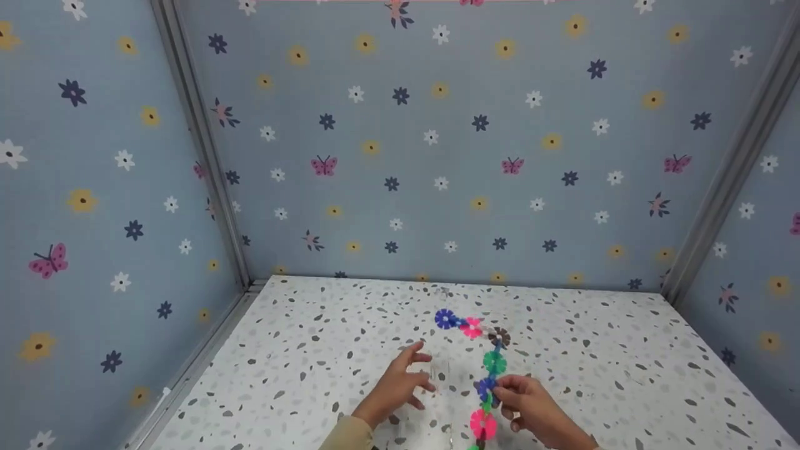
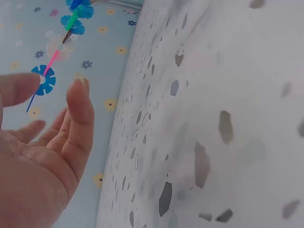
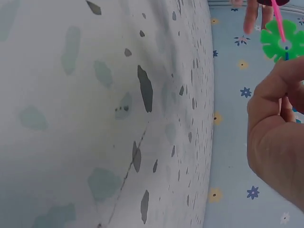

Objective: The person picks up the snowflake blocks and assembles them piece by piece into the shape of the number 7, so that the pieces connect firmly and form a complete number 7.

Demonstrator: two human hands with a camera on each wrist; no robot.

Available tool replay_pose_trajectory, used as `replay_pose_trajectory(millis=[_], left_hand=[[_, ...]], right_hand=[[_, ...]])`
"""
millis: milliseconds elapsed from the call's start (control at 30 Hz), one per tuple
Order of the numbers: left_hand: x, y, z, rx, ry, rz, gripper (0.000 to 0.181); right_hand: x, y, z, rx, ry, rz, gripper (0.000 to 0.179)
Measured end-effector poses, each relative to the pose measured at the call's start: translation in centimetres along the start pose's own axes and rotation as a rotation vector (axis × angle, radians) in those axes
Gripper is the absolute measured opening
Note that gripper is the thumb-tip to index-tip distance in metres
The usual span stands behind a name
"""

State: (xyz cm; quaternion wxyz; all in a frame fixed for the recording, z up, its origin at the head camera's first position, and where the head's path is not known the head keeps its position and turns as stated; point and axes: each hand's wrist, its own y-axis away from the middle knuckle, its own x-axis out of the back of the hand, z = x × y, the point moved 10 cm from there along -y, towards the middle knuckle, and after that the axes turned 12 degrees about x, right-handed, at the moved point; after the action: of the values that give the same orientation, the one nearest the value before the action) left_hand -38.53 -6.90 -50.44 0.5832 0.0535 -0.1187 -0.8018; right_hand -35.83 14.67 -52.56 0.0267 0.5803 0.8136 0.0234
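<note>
A chain of slotted plastic snowflake discs [image 1: 483,424] in blue, pink, clear, brown and green curves up and to the left in the head view. My right hand [image 1: 531,403] pinches it at a dark blue disc [image 1: 485,389] between thumb and fingers. To the left of the chain, my left hand [image 1: 400,381] has its fingers spread and apart, with nothing in them. In the left wrist view, a blue disc [image 2: 45,86] shows beyond the left thumb and fingers. The right wrist view shows a green disc [image 3: 271,42] just above the right hand. The chain's near end runs out of the head view.
Beneath both hands lies a white speckled tabletop [image 1: 300,350]. Blue flowered panels [image 1: 412,156] stand behind it and on both sides, joined by grey metal posts [image 1: 206,137] at the corners.
</note>
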Motion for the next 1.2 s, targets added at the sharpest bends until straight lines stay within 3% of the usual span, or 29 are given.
replay_pose_trajectory(millis=[167,300,467,667,967,1100,1200], left_hand=[[1.1,-1.6,-0.4,0.048,0.166,0.029,0.079],[2.3,-2.2,-0.6,0.044,0.215,0.081,0.071],[4.1,-2.8,-1.1,0.034,0.227,0.152,0.069],[5.8,-3.2,-2.8,0.118,0.287,0.224,0.074],[5.3,-4.3,-3.2,0.142,0.339,0.185,0.087],[5.0,-4.4,-3.5,0.167,0.326,0.158,0.088],[5.3,-4.1,-3.6,0.180,0.280,0.175,0.085]], right_hand=[[-1.5,-0.8,1.0,-0.013,0.050,-0.057,0.012],[-2.1,-1.4,1.7,-0.048,0.113,-0.063,0.011],[-2.3,-2.2,2.0,-0.071,0.193,0.005,0.016],[-2.7,-3.2,2.6,-0.102,0.281,0.081,0.028],[-3.1,-3.7,2.7,-0.133,0.318,0.046,0.048],[-3.1,-3.6,2.4,-0.115,0.331,0.039,0.051],[-2.8,-3.5,2.0,-0.103,0.362,0.034,0.053]])
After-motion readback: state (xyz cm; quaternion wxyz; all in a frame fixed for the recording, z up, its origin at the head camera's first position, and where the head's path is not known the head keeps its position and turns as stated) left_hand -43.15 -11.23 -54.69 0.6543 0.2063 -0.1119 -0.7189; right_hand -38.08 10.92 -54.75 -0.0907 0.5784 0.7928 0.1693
